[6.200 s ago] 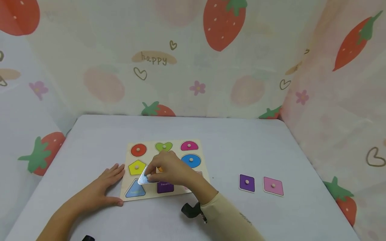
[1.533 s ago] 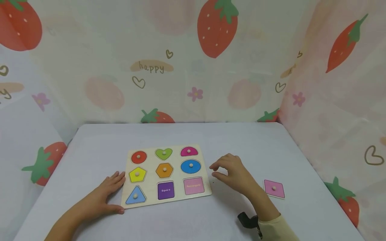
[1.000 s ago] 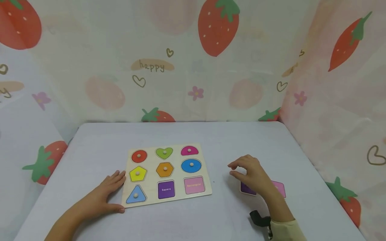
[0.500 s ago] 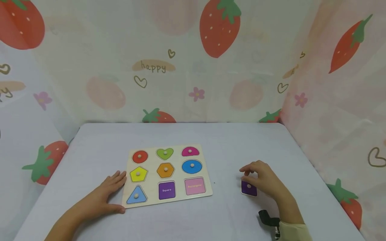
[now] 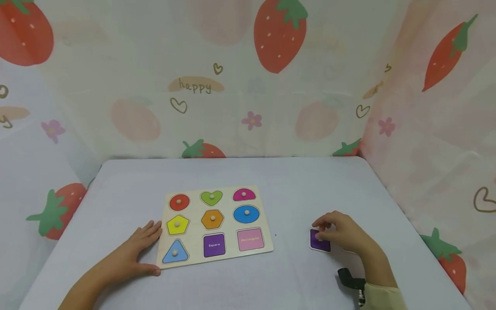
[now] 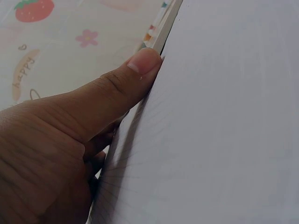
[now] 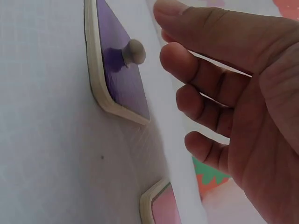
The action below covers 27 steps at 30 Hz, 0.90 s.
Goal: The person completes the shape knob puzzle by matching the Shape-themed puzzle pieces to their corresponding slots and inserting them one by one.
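Observation:
A purple square puzzle piece (image 5: 319, 245) lies on the table, with a round wooden knob (image 7: 134, 52) standing up from it. My right hand (image 5: 342, 232) hovers at that piece, its fingers loosely bent and the thumb apart from them. In the right wrist view the fingertips (image 7: 177, 60) stand a little off the knob, holding nothing. My left hand (image 5: 124, 254) lies along the left edge of the wooden puzzle board (image 5: 193, 254), fingers stretched out and thumb (image 6: 145, 60) at its near corner. The blue triangle piece (image 5: 179, 254) sits in the board's near left recess.
Several other knobbed shapes fill the board's upper rows. The purple recess marked Square (image 5: 214, 245) and the pink rectangular recess (image 5: 250, 239) have no knobs. A pink piece (image 7: 166, 205) lies beside the purple one, mostly hidden by my right hand in the head view.
Earlier my right hand pinched the blue triangle over the board; the triangle now lies in its recess. The right hand has since moved right and down to the purple square. My left hand stays put.

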{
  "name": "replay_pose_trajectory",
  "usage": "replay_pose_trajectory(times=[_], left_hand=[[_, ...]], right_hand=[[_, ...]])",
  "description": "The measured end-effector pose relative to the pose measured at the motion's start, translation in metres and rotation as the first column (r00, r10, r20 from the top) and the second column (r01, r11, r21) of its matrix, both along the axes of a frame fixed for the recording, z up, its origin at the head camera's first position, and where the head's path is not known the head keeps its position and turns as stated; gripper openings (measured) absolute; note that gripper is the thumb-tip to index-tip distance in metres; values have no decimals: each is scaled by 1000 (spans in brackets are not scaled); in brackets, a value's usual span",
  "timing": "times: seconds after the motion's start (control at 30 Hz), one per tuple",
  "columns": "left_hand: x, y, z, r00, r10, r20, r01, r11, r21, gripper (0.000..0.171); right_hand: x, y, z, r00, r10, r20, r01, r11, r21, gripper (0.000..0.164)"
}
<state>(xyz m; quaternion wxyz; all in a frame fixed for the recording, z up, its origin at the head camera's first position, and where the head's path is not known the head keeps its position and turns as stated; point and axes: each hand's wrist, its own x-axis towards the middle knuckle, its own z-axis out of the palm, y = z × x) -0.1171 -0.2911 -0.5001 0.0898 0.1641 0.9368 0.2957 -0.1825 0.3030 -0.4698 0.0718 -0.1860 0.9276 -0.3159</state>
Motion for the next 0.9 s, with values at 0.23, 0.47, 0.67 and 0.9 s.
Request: replay_pose_trajectory(times=[0.23, 0.47, 0.67, 0.9], left_hand=[[-1, 0, -2, 999, 22, 27, -22, 1000, -4, 117], [-1, -1, -3, 1000, 19, 21, -19, 1000, -14, 118], [0, -1, -4, 1000, 19, 23, -19, 1000, -17, 117], [0, -1, -2, 1000, 17, 23, -17, 1000, -9, 117]], right_hand=[[-3, 2, 0, 999, 11, 39, -11, 1000, 3, 23], [-3, 3, -4, 996, 13, 93, -14, 1000, 10, 20], [-3, 6, -6, 986, -30, 165, 27, 999, 21, 15], [-3, 6, -5, 990, 1, 144, -3, 1000, 16, 7]])
